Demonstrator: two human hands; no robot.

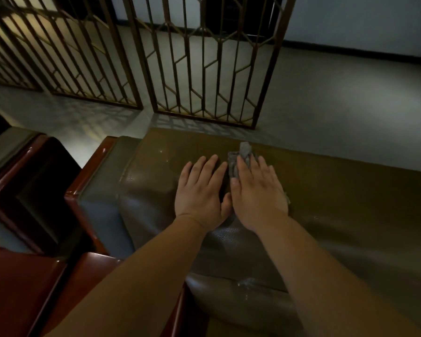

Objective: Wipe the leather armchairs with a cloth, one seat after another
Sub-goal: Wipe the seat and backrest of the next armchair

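Note:
A brown leather armchair (338,205) fills the middle and right of the view, its backrest top facing me. My right hand (258,190) lies flat on the backrest and presses a grey cloth (243,154) against the leather; the cloth pokes out beyond the fingertips and at the hand's right edge. Beside it, my left hand (202,190) rests flat on the bare leather with fingers straight, its thumb touching the right hand.
A second armchair (17,166) with glossy reddish wooden arms (88,171) stands to the left. Behind the chairs, brown lattice screens (199,64) stand on a grey floor (350,105). A white wall with a dark skirting runs at the back right.

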